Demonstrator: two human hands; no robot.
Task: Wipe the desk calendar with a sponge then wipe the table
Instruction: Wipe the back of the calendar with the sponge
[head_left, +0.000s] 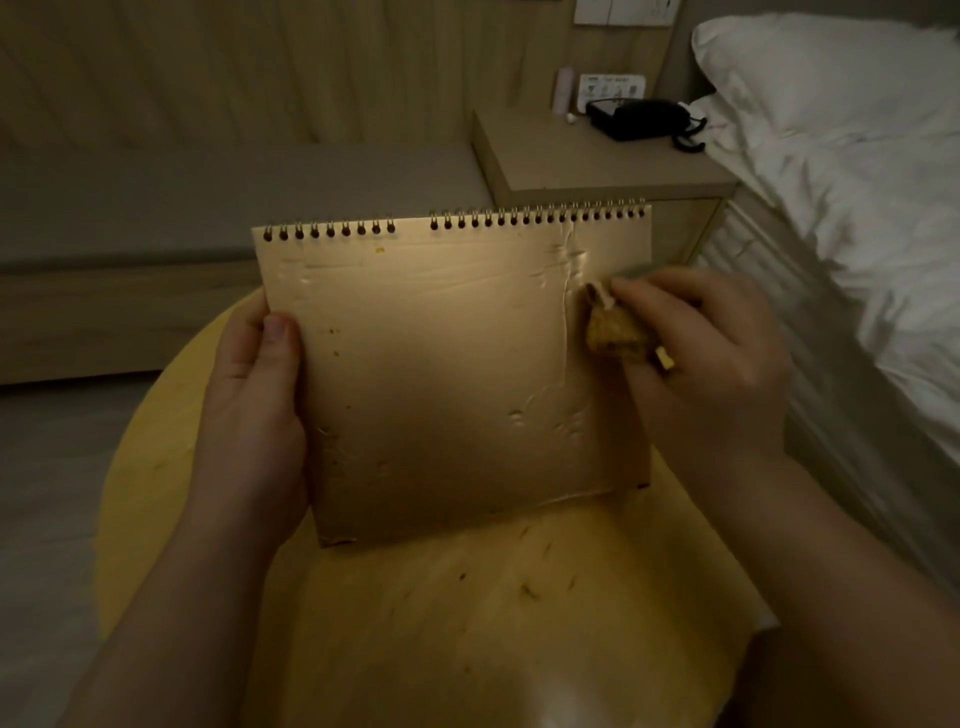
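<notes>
1. The right hand (711, 353), at the right of the frame, has its fingers curled round a yellow-brown sponge (615, 332) and presses it on the right part of the calendar (447, 364).
2. The left hand (254, 410) grips the left edge of the calendar, thumb lying on the front face.
3. The calendar stands upright in the centre, its lower edge on the table (467, 623); the spiral binding is on top and the brown face shows dents and small spots.
4. The table is round, light wood, with dark marks below the calendar.
5. In the upper right are a nightstand (571, 156) with a black telephone (644, 118), and a bed (857, 208) with white sheets.
6. The room is dim; a wooden wall (260, 67) fills the upper left.
</notes>
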